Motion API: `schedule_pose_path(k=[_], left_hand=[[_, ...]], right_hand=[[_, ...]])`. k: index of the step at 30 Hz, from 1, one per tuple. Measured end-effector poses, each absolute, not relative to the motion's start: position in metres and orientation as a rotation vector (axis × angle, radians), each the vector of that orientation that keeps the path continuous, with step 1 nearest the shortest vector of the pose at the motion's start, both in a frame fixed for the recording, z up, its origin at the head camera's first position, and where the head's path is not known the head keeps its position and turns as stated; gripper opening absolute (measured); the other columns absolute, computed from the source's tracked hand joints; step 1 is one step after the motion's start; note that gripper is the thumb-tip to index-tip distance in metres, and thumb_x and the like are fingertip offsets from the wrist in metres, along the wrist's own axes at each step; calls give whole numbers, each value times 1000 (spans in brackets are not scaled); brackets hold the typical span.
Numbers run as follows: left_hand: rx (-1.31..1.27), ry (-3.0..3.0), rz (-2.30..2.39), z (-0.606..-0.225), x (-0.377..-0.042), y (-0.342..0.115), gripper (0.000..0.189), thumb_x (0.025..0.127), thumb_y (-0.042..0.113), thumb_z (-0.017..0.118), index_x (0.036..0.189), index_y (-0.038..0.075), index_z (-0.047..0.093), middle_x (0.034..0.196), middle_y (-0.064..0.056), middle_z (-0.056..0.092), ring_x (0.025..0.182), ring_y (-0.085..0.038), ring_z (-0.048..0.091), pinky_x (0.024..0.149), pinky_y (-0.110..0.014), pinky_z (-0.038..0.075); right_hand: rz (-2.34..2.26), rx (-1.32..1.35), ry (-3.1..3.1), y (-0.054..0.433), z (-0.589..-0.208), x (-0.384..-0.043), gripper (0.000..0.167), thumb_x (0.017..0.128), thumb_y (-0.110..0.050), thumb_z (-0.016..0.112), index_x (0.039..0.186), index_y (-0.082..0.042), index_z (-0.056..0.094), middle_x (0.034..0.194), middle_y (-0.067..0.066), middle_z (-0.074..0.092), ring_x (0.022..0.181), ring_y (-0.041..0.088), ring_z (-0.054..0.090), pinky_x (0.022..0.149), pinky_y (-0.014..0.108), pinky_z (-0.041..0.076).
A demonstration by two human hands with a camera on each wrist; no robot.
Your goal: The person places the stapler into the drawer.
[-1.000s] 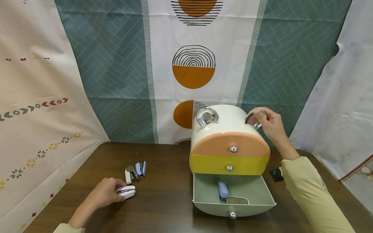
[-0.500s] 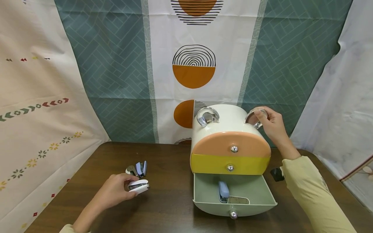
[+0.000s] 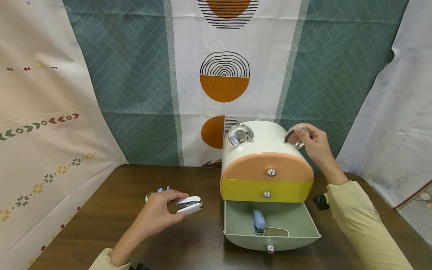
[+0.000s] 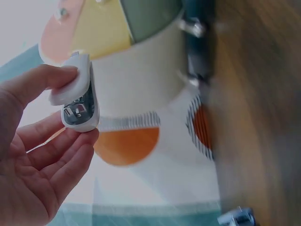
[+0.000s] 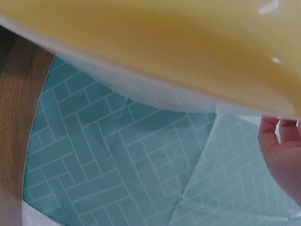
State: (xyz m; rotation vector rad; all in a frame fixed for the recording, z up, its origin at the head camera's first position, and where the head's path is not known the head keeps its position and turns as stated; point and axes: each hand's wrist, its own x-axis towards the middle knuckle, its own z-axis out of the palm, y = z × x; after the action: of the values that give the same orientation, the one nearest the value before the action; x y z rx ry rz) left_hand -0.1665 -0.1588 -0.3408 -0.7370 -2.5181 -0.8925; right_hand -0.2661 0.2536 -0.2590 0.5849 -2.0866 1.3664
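My left hand [image 3: 158,213] holds a small white stapler [image 3: 189,205] above the table, left of the chest. In the left wrist view the stapler [image 4: 81,94] sits between thumb and fingers, its metal inside showing. My right hand [image 3: 316,148] grips the right silver ear [image 3: 293,138] of a white animal-shaped drawer chest [image 3: 266,135]. The green bottom drawer [image 3: 233,217] is pulled out, with a blue stapler [image 3: 258,219] lying inside. The right wrist view shows part of the right hand [image 5: 287,160] at the chest's edge.
Behind my left hand, a blue stapler [image 3: 163,189] and a white-and-grey one [image 3: 148,196] lie partly hidden on the brown table [image 3: 199,247]. The orange drawer [image 3: 249,168] and yellow drawer [image 3: 243,190] are closed. A patterned curtain [image 3: 141,93] hangs behind.
My left hand has lifted the white stapler and carried it rightward toward the chest, now partly covering the other staplers. My right hand has stayed on the silver ear.
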Motion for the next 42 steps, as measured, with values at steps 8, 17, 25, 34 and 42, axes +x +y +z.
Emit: schedule_pose_path(k=[8,17,25,34,42], left_hand=[[-900,-2459,-1069,-332,-167,-124,32,66,9,79,96,8,69,93,3,66,81,-7,60,73,-27,50],[-1082,-2417,-1001,-332,-170,-87,33,64,14,80,95,7,70,92,2,68,81,-6,60,71,-23,49],[-1212,-2500,-750,-335,-177,-52,26,67,20,75,92,11,71,85,6,67,78,-6,58,70,-17,44],[-1317,-2689,-459,-339,-183,-22,21,66,21,73,86,18,73,71,17,60,60,2,44,51,-11,33],[-1383,-2719,-262,-347,-191,-5,14,65,22,77,77,19,70,57,17,47,49,1,34,45,-12,29]], right_hand=[[1392,552,-2066,255,-259,-266,15,93,-15,51,98,-14,65,73,-14,63,76,5,57,68,16,43],[1386,617,-2067,252,-257,-264,18,94,-14,48,98,-4,64,71,-10,64,70,8,58,66,18,45],[1392,609,-2065,252,-257,-264,20,94,-14,48,99,-1,62,71,-10,65,70,8,58,67,19,45],[1419,590,-2066,253,-257,-262,16,94,-14,50,99,-10,64,72,-15,62,71,4,57,66,16,45],[1424,575,-2075,251,-255,-260,17,94,-12,49,100,-6,63,73,-14,63,72,5,58,65,16,46]])
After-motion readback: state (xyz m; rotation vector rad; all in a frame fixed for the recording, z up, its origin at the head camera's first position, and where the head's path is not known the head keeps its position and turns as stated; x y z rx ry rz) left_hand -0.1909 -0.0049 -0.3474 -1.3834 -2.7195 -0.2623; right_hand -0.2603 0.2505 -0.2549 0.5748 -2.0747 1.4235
